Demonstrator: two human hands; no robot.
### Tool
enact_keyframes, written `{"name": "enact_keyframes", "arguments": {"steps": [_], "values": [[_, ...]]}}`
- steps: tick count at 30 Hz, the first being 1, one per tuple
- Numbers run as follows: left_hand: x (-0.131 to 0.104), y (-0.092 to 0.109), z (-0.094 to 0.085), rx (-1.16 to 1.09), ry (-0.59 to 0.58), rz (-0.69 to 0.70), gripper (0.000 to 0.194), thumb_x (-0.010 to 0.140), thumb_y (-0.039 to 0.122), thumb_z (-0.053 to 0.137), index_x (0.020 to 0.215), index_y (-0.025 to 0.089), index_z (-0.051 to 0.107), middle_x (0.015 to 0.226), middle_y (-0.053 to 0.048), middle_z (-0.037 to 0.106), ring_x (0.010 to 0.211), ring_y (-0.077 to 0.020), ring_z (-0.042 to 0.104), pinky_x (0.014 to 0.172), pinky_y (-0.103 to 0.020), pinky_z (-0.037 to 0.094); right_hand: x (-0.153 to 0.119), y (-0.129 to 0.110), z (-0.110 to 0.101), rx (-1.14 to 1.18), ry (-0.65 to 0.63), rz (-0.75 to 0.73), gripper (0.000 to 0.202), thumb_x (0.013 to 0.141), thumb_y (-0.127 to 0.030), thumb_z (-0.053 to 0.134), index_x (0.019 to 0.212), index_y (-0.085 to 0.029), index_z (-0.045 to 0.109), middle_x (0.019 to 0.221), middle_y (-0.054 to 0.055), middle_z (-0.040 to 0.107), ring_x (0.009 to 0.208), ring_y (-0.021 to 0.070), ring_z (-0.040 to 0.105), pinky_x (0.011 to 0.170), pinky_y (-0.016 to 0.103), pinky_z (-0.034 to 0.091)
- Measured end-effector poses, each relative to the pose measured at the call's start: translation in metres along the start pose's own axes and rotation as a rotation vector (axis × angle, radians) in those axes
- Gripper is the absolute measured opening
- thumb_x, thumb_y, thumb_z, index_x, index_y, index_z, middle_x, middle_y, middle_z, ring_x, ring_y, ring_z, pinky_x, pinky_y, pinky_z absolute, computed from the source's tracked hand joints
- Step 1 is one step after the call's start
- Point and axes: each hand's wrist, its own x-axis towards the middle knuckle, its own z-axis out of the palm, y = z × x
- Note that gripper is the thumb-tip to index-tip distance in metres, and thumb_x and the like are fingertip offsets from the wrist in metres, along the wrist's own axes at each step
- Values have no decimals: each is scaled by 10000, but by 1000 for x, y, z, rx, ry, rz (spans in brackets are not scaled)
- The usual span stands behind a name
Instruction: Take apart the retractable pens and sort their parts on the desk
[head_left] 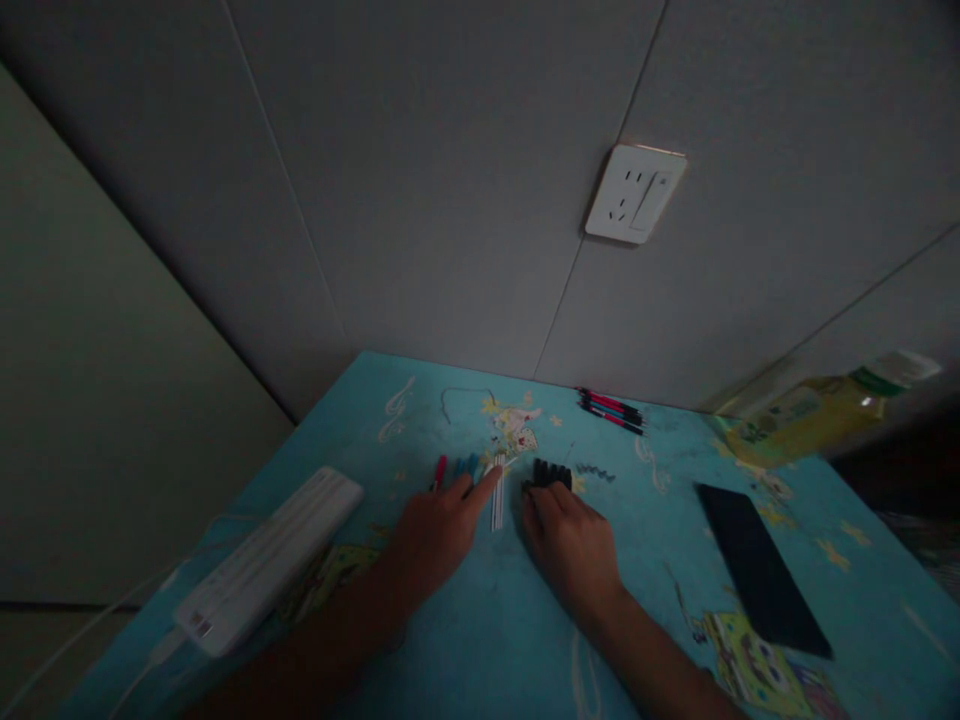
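- Thin white plastic tubes (498, 505), a small bundle lying flat on the turquoise cartoon-printed counter (480, 640), sit between the two hands near the counter's middle.
- Left hand (435, 530): index finger stretched forward, its tip touching the top of the white tubes; remaining fingers loosely curled, gripping nothing.
- Right hand (570, 545): palm down, fingers bent onto a small black ridged piece (553, 472) just right of the tubes; whether they pinch it or only rest on it, cannot tell.
- Short red and blue pen parts (454, 468) lie just left of the tubes, beside the left index finger.
- Small dark coiled springs (596, 470) lie just right of the black piece.
- Red and black pens (611, 410) are grouped at the far edge by the wall.
- White power strip (274, 560) lies at left; flat black phone (757, 565) at right; yellow-green drink bottle (817, 410) at far right.
- White wall socket (635, 193) above.
- Lighting dim; fine detail blurred.
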Motion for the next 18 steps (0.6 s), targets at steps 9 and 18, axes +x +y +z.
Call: {"name": "enact_keyframes", "arguments": {"steps": [9,18], "values": [[-2,6,-5,-54,-46,43,599,918,101,390,1477,311,336,986,-54,649,743,-196,669,662,-300,544,2,-3,5,-75,1,-33,187,956,-223,510,802,-195,612,745,42,622,635,151,595,535,256,363],[-2,7,2,-71,-80,70,596,922,104,397,1477,316,346,1003,-63,660,762,-214,675,695,-339,549,4,-2,3,-58,-27,-38,210,956,-226,515,766,-198,601,730,39,618,639,167,602,527,258,358]]}}
